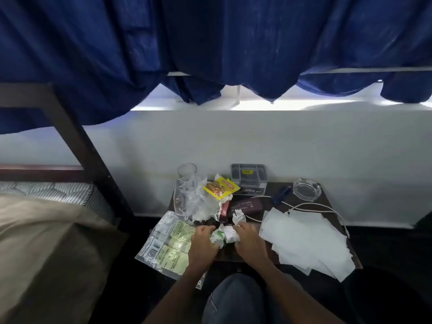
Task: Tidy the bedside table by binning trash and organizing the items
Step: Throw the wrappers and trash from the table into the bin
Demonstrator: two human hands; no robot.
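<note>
Nearest, left hand (203,244) and right hand (249,240) both clutch one crumpled wad (228,235) between them at the table's (271,188) front middle, fingers curled on either side. Beyond lie a case (243,204), a yellow sachet (221,188) and a glass (187,171).

Single wide-angle head-worn view, looking forward and down past the person's knee (233,298), sitting close above the table (275,187), framing left hand (203,242) and right hand (249,239) low centre, facing the wall (280,141) and curtain (210,43) ahead, catching the bed (46,230) at left.
</note>
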